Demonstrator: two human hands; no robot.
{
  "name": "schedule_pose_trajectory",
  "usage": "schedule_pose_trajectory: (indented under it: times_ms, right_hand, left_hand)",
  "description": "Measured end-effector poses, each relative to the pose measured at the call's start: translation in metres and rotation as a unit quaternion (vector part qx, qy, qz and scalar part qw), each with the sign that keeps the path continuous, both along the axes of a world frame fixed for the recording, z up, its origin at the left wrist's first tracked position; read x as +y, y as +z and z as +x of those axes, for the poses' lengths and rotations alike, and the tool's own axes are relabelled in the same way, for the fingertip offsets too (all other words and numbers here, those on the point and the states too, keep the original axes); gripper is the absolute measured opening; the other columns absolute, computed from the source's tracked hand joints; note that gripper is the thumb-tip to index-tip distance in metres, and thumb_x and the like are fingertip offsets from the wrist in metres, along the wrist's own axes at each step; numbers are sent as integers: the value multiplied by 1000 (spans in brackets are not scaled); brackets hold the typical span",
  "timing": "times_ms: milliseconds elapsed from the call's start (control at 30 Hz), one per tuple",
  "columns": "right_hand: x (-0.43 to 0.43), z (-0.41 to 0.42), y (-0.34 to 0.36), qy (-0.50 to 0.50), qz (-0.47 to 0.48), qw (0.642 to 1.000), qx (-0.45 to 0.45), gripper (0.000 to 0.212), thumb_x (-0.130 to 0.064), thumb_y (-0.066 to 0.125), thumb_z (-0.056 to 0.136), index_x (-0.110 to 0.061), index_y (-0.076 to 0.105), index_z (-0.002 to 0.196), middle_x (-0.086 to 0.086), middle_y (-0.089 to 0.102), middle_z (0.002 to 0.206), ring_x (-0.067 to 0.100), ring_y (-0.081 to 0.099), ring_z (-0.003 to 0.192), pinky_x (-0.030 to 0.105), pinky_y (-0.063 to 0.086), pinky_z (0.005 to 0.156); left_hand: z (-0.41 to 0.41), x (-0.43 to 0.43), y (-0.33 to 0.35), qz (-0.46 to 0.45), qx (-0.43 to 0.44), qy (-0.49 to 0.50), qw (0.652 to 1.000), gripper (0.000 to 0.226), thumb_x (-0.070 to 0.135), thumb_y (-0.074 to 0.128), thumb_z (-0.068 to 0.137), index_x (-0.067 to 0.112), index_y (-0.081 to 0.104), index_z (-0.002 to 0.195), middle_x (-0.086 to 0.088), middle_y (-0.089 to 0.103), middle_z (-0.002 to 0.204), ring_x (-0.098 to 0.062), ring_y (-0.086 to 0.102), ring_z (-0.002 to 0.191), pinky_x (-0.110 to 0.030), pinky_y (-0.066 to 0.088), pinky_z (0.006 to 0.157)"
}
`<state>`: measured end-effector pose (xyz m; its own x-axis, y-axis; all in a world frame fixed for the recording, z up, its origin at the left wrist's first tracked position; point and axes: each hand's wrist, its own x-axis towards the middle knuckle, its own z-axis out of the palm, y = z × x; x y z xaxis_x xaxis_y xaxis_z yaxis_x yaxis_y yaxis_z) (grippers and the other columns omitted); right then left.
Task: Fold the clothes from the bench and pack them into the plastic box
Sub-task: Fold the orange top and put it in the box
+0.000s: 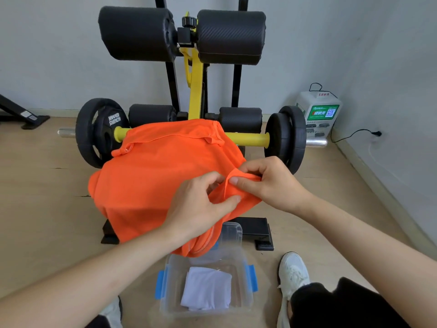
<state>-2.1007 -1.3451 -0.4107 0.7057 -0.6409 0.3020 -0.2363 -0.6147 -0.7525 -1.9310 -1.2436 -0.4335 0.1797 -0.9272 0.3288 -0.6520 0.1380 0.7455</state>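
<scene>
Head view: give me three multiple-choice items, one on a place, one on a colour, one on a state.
1. Where is the white cloth? A. on the bench B. in the box C. on the floor
2. What colour is the shirt? A. orange B. blue C. green
3. What are the left hand and right hand doing? A. hanging idle B. lifting the box C. pinching the shirt
Key: 1 B, it lies folded inside the clear walls; 2 A, plainly orange; 3 C, both pinch its fold.

rest | white charging kiosk (318, 114) against right wall (390, 67); black cable (377, 133) beside it | white shoe (293, 273) on floor (47, 185)
</scene>
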Motion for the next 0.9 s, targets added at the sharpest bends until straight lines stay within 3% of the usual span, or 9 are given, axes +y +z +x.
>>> schedule_pose_trajectory:
  times_ms: [100, 267, 367, 567, 767, 900]
  right_hand:
    - [-1, -3, 0, 1, 44, 999, -24, 19, -23, 70, 91, -9, 73, 80, 15, 65, 72, 14, 52, 63, 35, 45, 56]
    - [-6, -9, -3, -26, 85, 994, -60, 8, -17, 70, 90, -18, 73, 83, -12, 68, 77, 1, 60, 70, 16, 47, 64]
    - [-9, -12, -2, -37, 145, 986, -73, 11, -16, 69, 91, -7, 73, 86, -11, 70, 73, 1, 63, 67, 16, 49, 61]
    - [-17, -16, -3, -65, 217, 966, -123, 18, -20, 67, 90, -3, 73, 91, 3, 70, 81, 9, 63, 73, 21, 51, 66]
    - [-30, -21, -12, -151, 243, 938, -198, 14, -16, 63, 95, -13, 71, 84, -8, 68, 73, 3, 61, 66, 13, 48, 60]
    - [-40, -19, -25, -195, 236, 939, -154, 18, -21, 62, 97, -10, 70, 85, -4, 64, 73, 6, 58, 65, 17, 46, 58]
  left_hand:
    - [4, -5, -3, -1, 11, -14, 1000, 12, 33, 69, 73, 23, 66, 77, 4, 60, 62, -15, 56, 57, -45, 48, 61]
    - [23, -3, -8, 63, 40, -82, 994, 9, 26, 69, 77, 17, 68, 77, -8, 66, 71, -31, 63, 70, -49, 50, 69]
    - [31, 2, -9, 70, 14, -65, 995, 21, 34, 62, 75, 14, 68, 75, -10, 63, 68, -28, 57, 64, -50, 49, 68]
    - [48, 12, -3, 105, 15, -56, 993, 24, 43, 61, 71, 26, 75, 79, 2, 72, 70, -21, 68, 71, -42, 55, 72]
    - [75, 25, 2, 170, 27, -79, 982, 12, 29, 72, 83, 21, 76, 75, -3, 75, 77, -17, 71, 76, -43, 55, 76]
    - [84, 31, 9, 140, 123, -31, 982, 12, 12, 69, 92, 9, 75, 82, -17, 74, 87, -18, 68, 82, -33, 52, 77]
